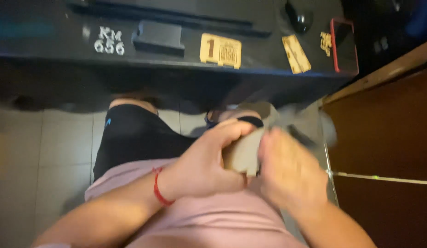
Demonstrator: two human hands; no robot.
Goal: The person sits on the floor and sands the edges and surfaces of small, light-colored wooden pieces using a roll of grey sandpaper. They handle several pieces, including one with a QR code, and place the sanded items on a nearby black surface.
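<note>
My left hand (pixel 206 160) sits over my lap, the forearm running in from seven o'clock with a red string bracelet (pixel 157 187) around the wrist. Its fingers curl over the top edge of a flat grey-brown piece of cardboard (pixel 243 154), thumb underneath, clamped on it. My right hand (pixel 289 172) comes in from five o'clock and meets the same cardboard from the other side; it is blurred, so I can see the fingers bent together against the piece, but I cannot tell how firmly they pinch. The cardboard stands between both hands, just above my pink shirt (pixel 213 216) and near my black shorts (pixel 135 135), which lie toward ten o'clock.

At twelve o'clock is a dark desk (pixel 48 41). On it lie a yellow printed card (pixel 220 50), a second narrow yellow card (pixel 296 54) at one o'clock, a phone in a red case (pixel 344 46) further right, a black computer mouse (pixel 298 18) and a small black box (pixel 158 37). A brown wooden panel (pixel 383 133) stands at three o'clock, and pale floor tiles (pixel 52 147) at nine o'clock.
</note>
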